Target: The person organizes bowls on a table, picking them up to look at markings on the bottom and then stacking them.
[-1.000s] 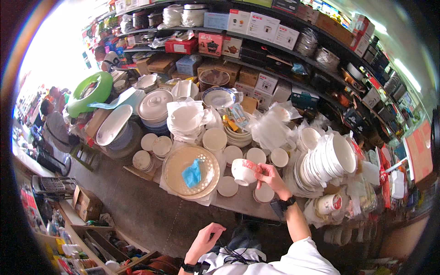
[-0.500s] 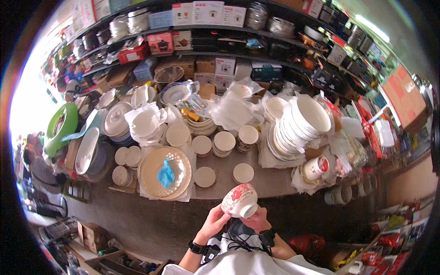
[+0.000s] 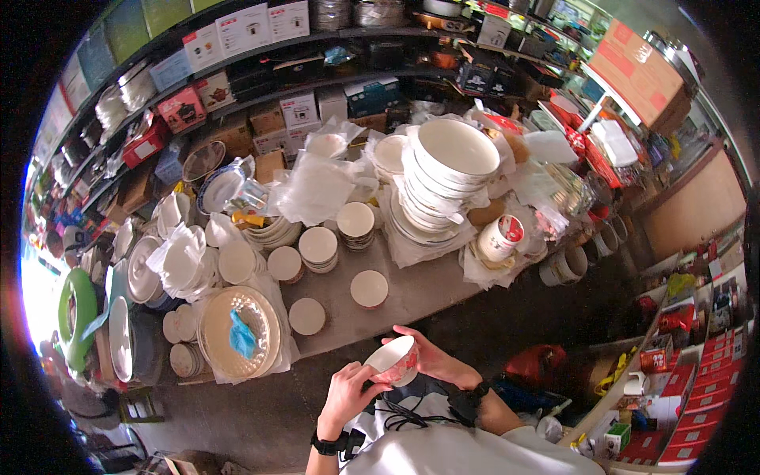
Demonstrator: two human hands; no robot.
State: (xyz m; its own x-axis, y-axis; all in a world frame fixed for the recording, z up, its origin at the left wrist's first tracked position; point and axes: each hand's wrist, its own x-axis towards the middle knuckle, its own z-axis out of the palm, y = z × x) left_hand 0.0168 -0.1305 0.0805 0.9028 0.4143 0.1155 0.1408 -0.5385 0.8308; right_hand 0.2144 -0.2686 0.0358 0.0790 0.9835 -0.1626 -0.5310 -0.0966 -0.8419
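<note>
A small white bowl with a red floral pattern (image 3: 393, 361) is between my hands in front of my body, tilted so that its white inside shows. My left hand (image 3: 347, 393) pinches it at the left side, thumb and fingers on the rim and wall. My right hand (image 3: 435, 358) supports it from the right, its fingers reaching along the far side and partly hidden by the bowl. Just beyond, on the table, are short round stacks of bowls, the nearest being a white-topped one (image 3: 370, 289) and another (image 3: 307, 317) to its left.
A cream dish (image 3: 214, 317) with a blue cloth (image 3: 241, 336) sits at the table's front left. Tall nested white bowls (image 3: 455, 150) rise at the back right, near a white-and-red cylinder (image 3: 502, 237). Boxed goods fill shelves behind; another shelf (image 3: 613, 396) stands at my right.
The view has swung to the right. The bowl has turned from showing its outside and foot to showing its inside, and my right hand has shifted up along its right side.
</note>
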